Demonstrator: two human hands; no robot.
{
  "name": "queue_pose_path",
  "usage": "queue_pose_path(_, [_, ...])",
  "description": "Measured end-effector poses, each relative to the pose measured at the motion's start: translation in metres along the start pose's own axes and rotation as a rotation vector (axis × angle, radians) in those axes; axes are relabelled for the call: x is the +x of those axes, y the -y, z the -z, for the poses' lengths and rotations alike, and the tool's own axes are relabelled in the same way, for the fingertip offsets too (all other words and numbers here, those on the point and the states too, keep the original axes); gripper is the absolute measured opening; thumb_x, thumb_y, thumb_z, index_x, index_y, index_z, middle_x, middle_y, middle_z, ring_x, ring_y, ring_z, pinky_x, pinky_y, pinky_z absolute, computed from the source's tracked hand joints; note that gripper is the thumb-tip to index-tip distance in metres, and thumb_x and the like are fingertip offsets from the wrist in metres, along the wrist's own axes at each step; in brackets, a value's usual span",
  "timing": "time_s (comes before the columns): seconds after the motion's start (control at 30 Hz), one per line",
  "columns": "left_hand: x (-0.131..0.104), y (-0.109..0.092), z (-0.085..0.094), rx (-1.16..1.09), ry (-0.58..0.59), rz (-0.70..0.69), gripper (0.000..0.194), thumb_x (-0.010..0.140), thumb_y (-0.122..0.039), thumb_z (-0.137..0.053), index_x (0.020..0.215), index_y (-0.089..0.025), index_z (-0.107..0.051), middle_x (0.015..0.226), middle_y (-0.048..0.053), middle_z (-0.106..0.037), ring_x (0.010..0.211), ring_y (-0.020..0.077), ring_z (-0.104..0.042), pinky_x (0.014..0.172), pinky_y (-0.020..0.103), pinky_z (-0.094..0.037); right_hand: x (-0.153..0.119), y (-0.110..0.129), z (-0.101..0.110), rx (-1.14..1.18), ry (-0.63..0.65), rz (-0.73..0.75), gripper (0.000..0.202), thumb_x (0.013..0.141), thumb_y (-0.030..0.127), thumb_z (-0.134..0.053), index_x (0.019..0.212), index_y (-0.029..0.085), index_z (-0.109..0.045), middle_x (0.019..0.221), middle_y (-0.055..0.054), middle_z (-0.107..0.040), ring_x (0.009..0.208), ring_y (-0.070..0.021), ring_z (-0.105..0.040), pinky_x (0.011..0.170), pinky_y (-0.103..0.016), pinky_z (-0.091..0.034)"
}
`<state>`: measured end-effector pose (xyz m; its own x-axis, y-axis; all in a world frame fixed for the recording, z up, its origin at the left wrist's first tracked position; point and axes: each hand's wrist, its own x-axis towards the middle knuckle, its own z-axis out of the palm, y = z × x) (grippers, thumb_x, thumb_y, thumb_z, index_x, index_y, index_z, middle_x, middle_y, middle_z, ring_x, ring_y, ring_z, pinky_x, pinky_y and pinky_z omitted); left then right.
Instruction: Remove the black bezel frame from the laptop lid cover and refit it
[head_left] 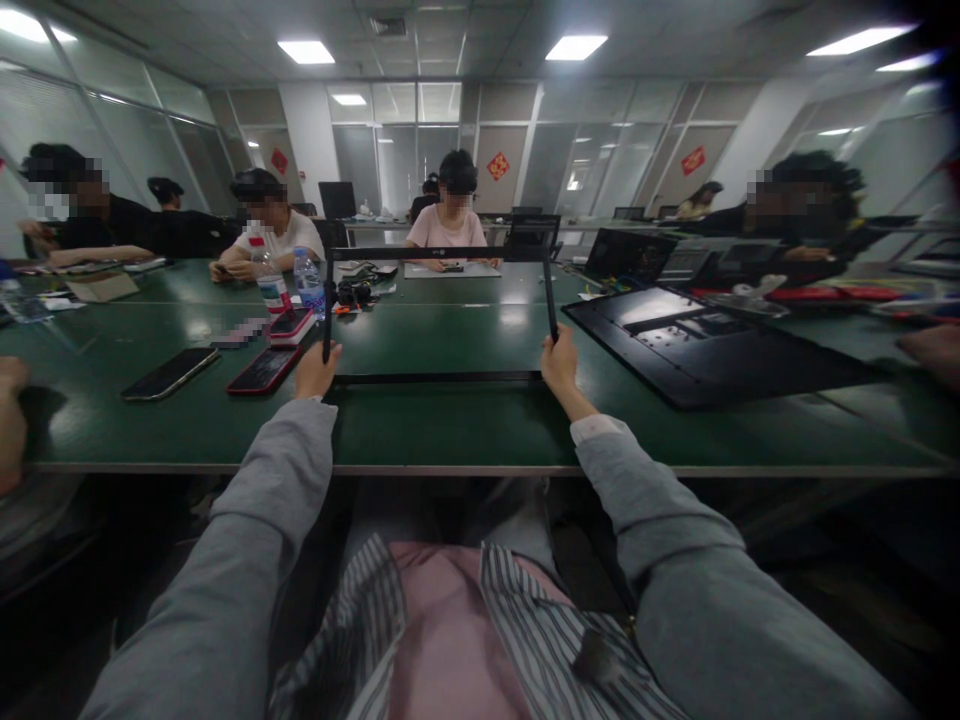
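Observation:
A thin black rectangular frame, which looks like a laptop screen bezel (435, 378), stands upright above the green table (450, 430). My left hand (316, 374) is closed around its lower left side. On the opposite side my right hand (561, 360) grips the right bar near the bottom corner. Through its open middle the table and a person across from me can be seen. To the right of my right hand lies a large black laptop panel (720, 365) with a recessed section. Close to my left hand is a red-edged phone (262, 371).
A dark phone (171, 374) lies further left. Two plastic bottles (307, 277) stand behind a red-and-white box (292, 325). A black laptop (626, 256) and cables are at the back right. Several people sit around the table; hands of neighbours show at both edges.

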<state>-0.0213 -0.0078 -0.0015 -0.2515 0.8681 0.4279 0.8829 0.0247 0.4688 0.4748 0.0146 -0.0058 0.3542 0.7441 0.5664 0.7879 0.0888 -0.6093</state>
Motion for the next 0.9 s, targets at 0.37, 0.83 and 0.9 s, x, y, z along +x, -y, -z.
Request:
queue_pose_path(0.37, [0.006, 0.012, -0.007, 0.163, 0.085, 0.025, 0.052, 0.099, -0.052, -0.046, 0.125, -0.017, -0.073, 0.12, 0.017, -0.071, 0.112, 0.0307, -0.066, 0.093, 0.036, -0.049, 0.008, -0.019, -0.014, -0.035, 0.157, -0.099, 0.046, 0.091, 0.02, -0.046, 0.134, 0.009, -0.054, 0.112, -0.019, -0.072, 0.11, -0.0299, -0.067, 0.102, -0.046, -0.049])
queue_pose_path(0.83, [0.008, 0.019, -0.011, 0.178, 0.119, 0.031, 0.052, 0.096, -0.053, -0.048, 0.122, -0.019, -0.077, 0.124, 0.018, -0.071, 0.117, 0.0331, -0.064, 0.096, 0.038, -0.049, 0.008, -0.017, -0.012, -0.102, 0.231, -0.116, 0.046, 0.091, 0.017, -0.048, 0.134, 0.006, -0.06, 0.115, -0.02, -0.073, 0.114, -0.0308, -0.067, 0.104, -0.044, -0.049])
queue_pose_path(0.9, [0.007, 0.018, -0.01, 0.18, 0.116, 0.035, 0.051, 0.096, -0.052, -0.049, 0.122, -0.019, -0.077, 0.125, 0.018, -0.07, 0.118, 0.0331, -0.064, 0.096, 0.038, -0.049, 0.008, -0.018, -0.012, -0.096, 0.224, -0.12, 0.046, 0.09, 0.017, -0.048, 0.133, 0.007, -0.061, 0.115, -0.02, -0.073, 0.114, -0.0302, -0.067, 0.104, -0.044, -0.049])
